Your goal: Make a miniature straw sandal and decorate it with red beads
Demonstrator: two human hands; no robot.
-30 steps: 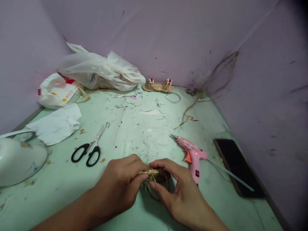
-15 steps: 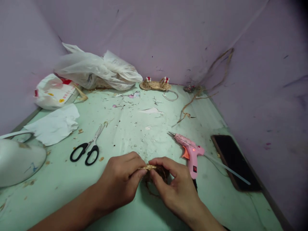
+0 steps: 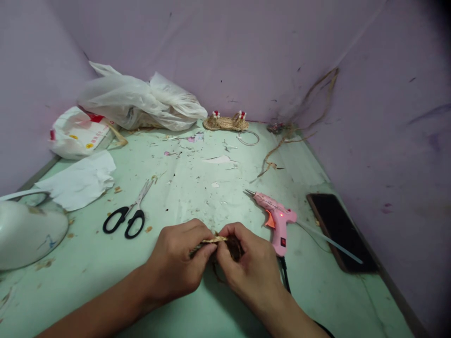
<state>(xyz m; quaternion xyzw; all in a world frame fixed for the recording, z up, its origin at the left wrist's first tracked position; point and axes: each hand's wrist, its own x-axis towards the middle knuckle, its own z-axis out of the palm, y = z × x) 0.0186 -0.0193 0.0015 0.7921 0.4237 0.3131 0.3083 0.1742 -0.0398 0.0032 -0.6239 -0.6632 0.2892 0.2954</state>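
Note:
Between my two hands is a small piece of braided straw, pale tan on top, with darker brown fibre beneath it. My left hand pinches its left part between thumb and fingers. On the right side, my right hand grips the same piece, fingers curled over the dark fibre. A thin brown strand hangs below, and the rest of the piece is hidden by my fingers. To the right of my right hand lies a pink glue gun with its red light on. Black-handled scissors lie beyond my left hand.
A phone lies at the right, a glue stick crossing it. At the back are plastic bags, a pair of tiny straw sandals, a wire coil and dry twigs. White paper and a lamp stand left.
My fingers have shifted on the straw piece: both thumbs are closer together and my right fingers curl more. The view has moved slightly; the things on the table lie as before.

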